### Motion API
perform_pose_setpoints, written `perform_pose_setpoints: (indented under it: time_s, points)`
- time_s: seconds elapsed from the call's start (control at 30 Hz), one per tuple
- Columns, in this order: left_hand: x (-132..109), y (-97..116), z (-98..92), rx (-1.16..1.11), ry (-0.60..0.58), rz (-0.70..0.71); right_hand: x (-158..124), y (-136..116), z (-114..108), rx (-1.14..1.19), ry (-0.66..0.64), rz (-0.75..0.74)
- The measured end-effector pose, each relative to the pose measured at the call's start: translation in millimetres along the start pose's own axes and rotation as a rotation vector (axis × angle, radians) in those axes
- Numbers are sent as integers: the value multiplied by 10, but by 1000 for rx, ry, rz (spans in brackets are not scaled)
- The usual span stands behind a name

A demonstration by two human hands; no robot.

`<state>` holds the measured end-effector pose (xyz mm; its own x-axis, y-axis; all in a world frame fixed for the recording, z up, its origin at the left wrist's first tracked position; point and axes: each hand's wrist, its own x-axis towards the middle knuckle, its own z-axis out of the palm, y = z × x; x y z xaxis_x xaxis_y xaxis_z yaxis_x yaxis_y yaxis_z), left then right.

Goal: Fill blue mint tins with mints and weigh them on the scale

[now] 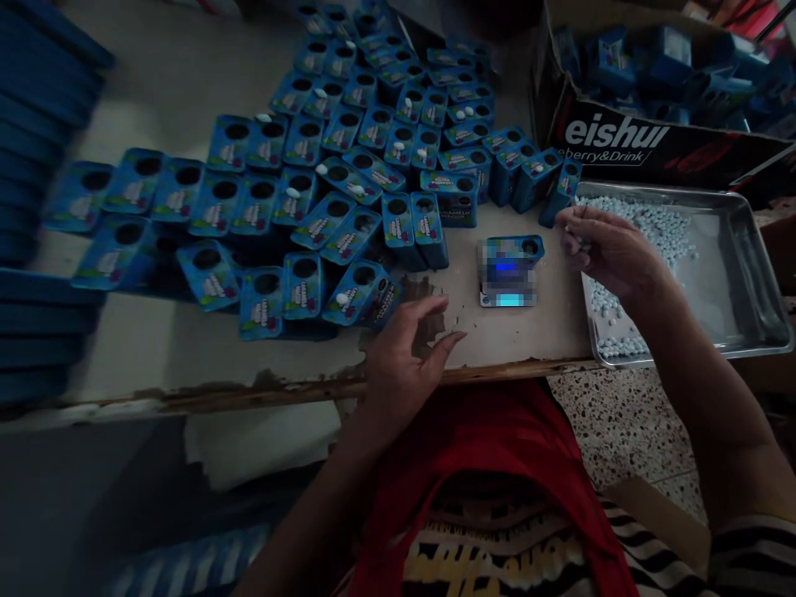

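My left hand (410,348) hovers over the front edge of the table, thumb and fingers apart with nothing between them. Over the left rim of a metal tray (721,298), my right hand (600,249) is closed, its fingertips pinched together; what they hold, if anything, is too small to make out. Small pale round pellets (665,224) lie in that tray, mostly at its left and back. Between the hands sits a small device (507,290), its front blurred out and a lit patch showing. A blue box with a round dark hole (532,246) is at its back side.
Many blue boxes (254,203) with round holes stand in crowded rows, a few topped with white pieces (292,193). Stacked blue packs (37,124) line the left. A black carton (609,137) full of blue boxes stands behind the tray. The table's wooden edge (323,384) is chipped.
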<state>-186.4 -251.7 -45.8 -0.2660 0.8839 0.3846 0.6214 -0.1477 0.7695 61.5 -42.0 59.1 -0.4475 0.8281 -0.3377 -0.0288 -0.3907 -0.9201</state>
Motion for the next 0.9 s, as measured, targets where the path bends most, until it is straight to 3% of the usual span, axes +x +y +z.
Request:
perform_pose_setpoints:
  time_s: [0.17,0.33,0.57,0.8,0.9]
  points:
    - [125,8,91,-197,41,-131,18,-80,95,-127,-63,-42]
    - [174,-18,107,-407,37,-304,67,-80,54,-240,-99,-80]
    - [265,32,166,-442,68,-298,113,-78,106,-421,-130,-214]
    - [256,-30,178,-415,3,-318,203,-78,135,-864,-159,-285]
    - [241,-73,171,-418,-2,-347,216,-63,145,-930,-197,-273]
